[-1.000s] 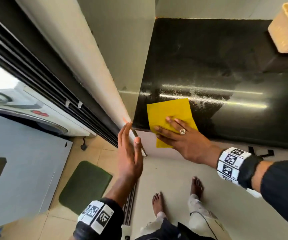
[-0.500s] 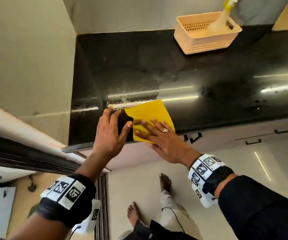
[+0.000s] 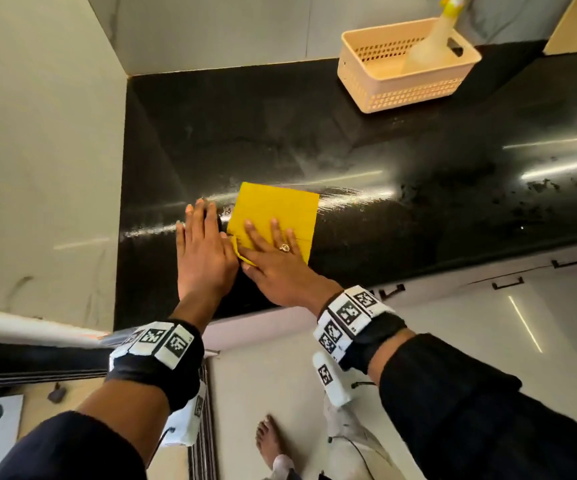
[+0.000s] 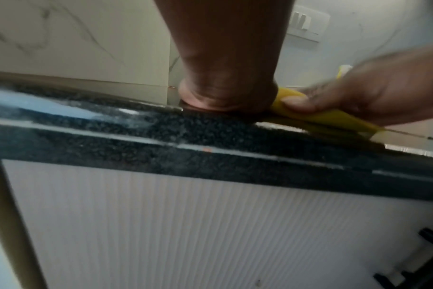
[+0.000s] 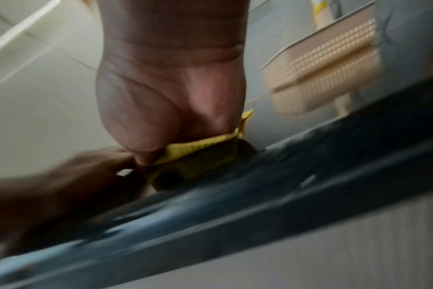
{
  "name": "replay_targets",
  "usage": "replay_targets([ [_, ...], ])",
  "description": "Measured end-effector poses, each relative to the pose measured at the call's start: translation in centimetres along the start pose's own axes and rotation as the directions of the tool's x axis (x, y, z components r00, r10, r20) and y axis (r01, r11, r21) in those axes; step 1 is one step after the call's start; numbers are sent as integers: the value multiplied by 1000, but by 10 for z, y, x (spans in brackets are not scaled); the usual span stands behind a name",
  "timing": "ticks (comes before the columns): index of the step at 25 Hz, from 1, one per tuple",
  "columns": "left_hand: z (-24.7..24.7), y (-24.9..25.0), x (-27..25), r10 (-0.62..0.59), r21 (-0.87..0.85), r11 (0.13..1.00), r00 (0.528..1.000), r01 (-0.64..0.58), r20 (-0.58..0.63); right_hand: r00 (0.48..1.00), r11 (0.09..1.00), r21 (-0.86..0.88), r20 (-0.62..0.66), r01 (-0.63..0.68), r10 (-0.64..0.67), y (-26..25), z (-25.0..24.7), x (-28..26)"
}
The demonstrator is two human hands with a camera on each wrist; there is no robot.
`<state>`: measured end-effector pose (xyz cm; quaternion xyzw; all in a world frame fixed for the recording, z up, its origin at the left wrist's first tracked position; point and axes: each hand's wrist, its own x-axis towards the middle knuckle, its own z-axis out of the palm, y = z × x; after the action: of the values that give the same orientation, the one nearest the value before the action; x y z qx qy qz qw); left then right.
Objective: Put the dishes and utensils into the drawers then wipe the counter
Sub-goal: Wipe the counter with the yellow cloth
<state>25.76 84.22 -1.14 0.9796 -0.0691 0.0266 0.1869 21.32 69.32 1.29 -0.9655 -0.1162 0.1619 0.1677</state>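
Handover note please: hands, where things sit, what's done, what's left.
Left hand: flat, fingers straight, resting on the black counter beside the cloth.
Right hand: fingers flat, pressing the yellow cloth onto the counter near its front edge.
Basket with a spray bottle stands at the back right.
Done: no dishes or utensils in view on the counter; the drawers in view look shut.
Left: wiping is under way; smears and dark specks show to the right, so probably carry the cloth that way.
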Motion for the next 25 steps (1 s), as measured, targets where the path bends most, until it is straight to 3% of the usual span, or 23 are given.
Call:
replay_targets([
  [1, -1, 0, 1, -30, -2, 1000, 1000, 30, 6, 995, 995, -40, 42, 96, -94, 11, -8, 7],
  [3, -3, 1, 8, -78, -1, 997, 996, 78, 37, 997, 989, -119, 14, 83, -82, 56, -29, 22],
  [6, -2, 5, 48, -106, 55, 993, 992, 102, 74, 967, 970, -10, -78, -243, 241, 123, -65, 57],
  [8, 1, 8, 95, -208, 57, 977, 976, 204, 66, 935, 937, 57, -64, -346, 349, 129, -77, 90],
  [10, 4, 11, 144, -363, -21, 931, 929, 365, 68, 953, 955, 30, -64, -294, 296, 112, -79, 125],
  [12, 12, 19, 179, -473, -43, 879, 879, 475, 58, 991, 991, -34, -29, -130, 129, 99, -80, 156],
  [14, 22, 27, 195, -523, 21, 852, 852, 523, -4, 999, 994, -105, 45, 31, -26, 102, -90, 186],
  [16, 29, 31, 201, -538, 66, 839, 841, 541, -55, 993, 983, -151, 79, 103, -92, 119, -110, 225],
  [18, 32, 29, 196, -539, 94, 834, 839, 544, -68, 996, 988, -140, 66, 66, -57, 141, -133, 263],
  [22, 37, 29, 200, -544, 151, 819, 833, 554, -102, 988, 985, -72, 7, -156, 157, 185, -176, 321],
  [25, 36, 29, 198, -547, 165, 815, 831, 556, -97, 990, 986, -88, -3, -140, 140, 180, -172, 315],
])
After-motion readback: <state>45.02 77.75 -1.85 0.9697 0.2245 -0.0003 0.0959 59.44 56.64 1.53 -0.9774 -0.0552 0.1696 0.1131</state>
